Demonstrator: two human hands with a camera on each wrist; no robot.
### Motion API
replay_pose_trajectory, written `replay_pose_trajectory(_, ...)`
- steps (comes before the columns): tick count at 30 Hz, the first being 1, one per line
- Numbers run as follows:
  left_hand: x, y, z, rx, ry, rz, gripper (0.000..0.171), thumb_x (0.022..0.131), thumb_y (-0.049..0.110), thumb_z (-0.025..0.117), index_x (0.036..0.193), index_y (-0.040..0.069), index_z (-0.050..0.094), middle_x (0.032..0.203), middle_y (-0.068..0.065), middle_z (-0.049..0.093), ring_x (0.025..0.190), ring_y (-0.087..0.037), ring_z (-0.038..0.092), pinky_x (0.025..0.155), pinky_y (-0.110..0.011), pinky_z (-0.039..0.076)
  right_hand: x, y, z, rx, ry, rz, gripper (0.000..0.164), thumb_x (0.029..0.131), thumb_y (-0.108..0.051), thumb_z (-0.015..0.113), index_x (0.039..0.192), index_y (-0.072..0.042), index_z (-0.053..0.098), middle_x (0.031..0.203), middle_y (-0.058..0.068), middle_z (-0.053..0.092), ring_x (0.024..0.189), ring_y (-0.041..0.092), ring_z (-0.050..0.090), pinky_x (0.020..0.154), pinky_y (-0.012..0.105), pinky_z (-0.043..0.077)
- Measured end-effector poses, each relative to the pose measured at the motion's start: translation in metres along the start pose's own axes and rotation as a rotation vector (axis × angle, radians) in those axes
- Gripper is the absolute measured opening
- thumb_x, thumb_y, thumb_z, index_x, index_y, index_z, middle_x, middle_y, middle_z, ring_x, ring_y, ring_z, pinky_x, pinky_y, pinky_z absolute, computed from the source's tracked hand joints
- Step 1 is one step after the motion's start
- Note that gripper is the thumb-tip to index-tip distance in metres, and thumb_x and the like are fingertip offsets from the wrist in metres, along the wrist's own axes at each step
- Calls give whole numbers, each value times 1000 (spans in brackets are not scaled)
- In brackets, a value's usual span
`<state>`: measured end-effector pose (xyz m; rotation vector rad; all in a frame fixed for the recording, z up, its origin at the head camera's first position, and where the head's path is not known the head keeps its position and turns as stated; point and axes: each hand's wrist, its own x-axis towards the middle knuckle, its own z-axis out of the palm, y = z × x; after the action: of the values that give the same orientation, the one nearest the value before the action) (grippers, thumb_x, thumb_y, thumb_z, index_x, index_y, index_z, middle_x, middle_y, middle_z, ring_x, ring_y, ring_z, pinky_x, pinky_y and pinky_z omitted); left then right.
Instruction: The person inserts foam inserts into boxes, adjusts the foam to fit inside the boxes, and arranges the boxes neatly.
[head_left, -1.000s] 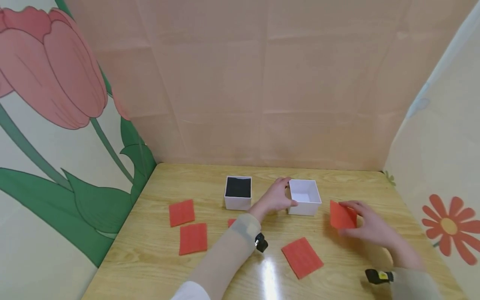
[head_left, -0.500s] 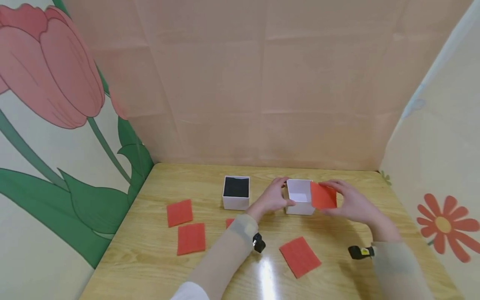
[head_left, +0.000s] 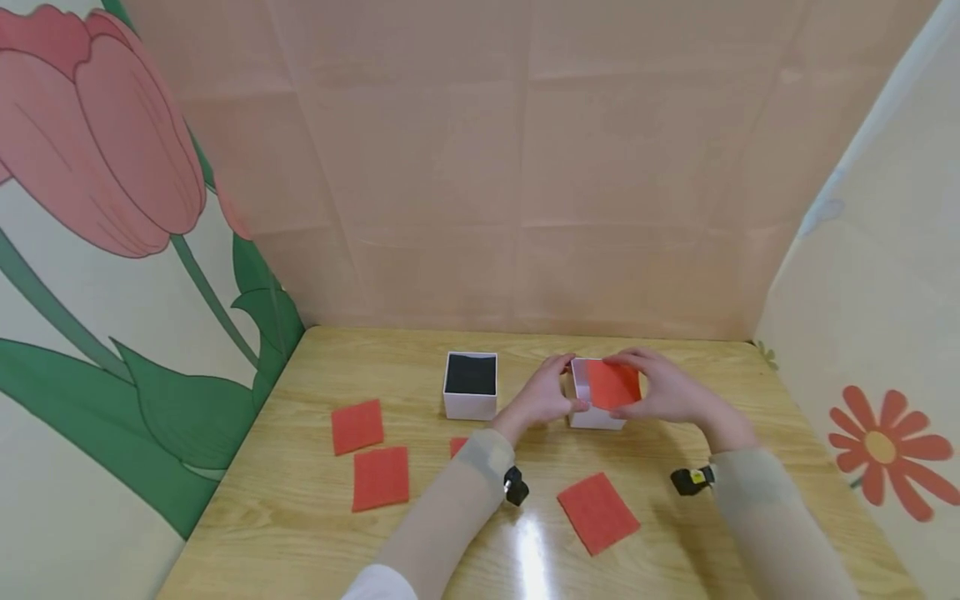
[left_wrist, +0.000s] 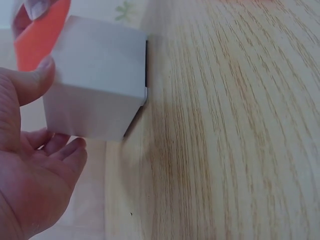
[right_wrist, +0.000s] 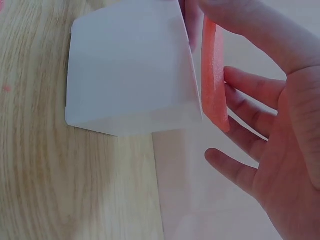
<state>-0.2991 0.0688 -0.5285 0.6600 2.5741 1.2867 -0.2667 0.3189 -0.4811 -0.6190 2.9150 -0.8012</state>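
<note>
My left hand [head_left: 538, 395] grips the left side of a white open-topped box [head_left: 597, 418], thumb on the near wall and fingers at the far side. Over the box's opening, my right hand [head_left: 663, 392] holds a thin red square pad [head_left: 613, 383] between thumb and fingers. The right wrist view shows the pad [right_wrist: 214, 75] edge-on, just above the rim of the box [right_wrist: 132, 60]. In the left wrist view, my left thumb tip touches the box [left_wrist: 100, 55] near its rim. The pad hides most of the box's inside from the head view.
A second white box [head_left: 470, 407] with a black piece inside its top stands to the left. Several red square pads lie on the wooden table [head_left: 300, 500]: two at left [head_left: 357, 427], one near the front [head_left: 598, 513], one partly under my left forearm. A pink cloth wall stands behind.
My right hand has moved left with the red square pad, from beside the white box to over its opening. The left hand stays on the box.
</note>
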Motion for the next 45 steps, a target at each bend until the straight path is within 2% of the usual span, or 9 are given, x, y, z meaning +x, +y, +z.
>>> replay_pose_trajectory(10, 2, -3, 4, -18, 16, -15, 94, 88, 26, 89, 166, 11, 38, 163, -3, 45, 144, -24, 51, 120, -44, 41, 12, 2, -5, 5, -27, -28, 86, 79, -43, 96, 151, -14, 59, 153, 16, 51, 130, 41, 53, 97, 65, 55)
replay_pose_trajectory(17, 2, -4, 4, 5, 23, -5, 94, 88, 25, 90, 166, 11, 38, 162, -2, 46, 144, -19, 51, 120, -40, 40, 18, 3, -4, -16, -46, -36, 86, 80, -44, 95, 151, -13, 59, 154, 15, 51, 131, 40, 53, 100, 65, 53)
replay_pose_trajectory(30, 5, -5, 5, 26, 25, 13, 93, 89, 25, 90, 165, 9, 39, 161, -4, 47, 143, -22, 52, 119, -37, 42, 31, -1, -3, -24, -71, -31, 85, 81, -39, 95, 151, -9, 59, 151, 18, 53, 130, 40, 54, 98, 61, 56)
replay_pose_trajectory(37, 5, -3, 6, 48, 19, 10, 93, 88, 28, 90, 164, 10, 41, 162, -5, 46, 143, -20, 52, 118, -35, 42, 31, -1, -3, -13, -85, -18, 85, 81, -38, 95, 151, -7, 59, 151, 21, 53, 130, 43, 53, 97, 63, 56)
replay_pose_trajectory(45, 5, -3, 6, 56, 19, 12, 92, 89, 27, 89, 165, 9, 40, 163, -5, 46, 144, -19, 50, 119, -35, 40, 32, 6, 2, 21, -92, -22, 84, 83, -36, 95, 153, -8, 58, 151, 19, 52, 131, 43, 52, 99, 64, 55)
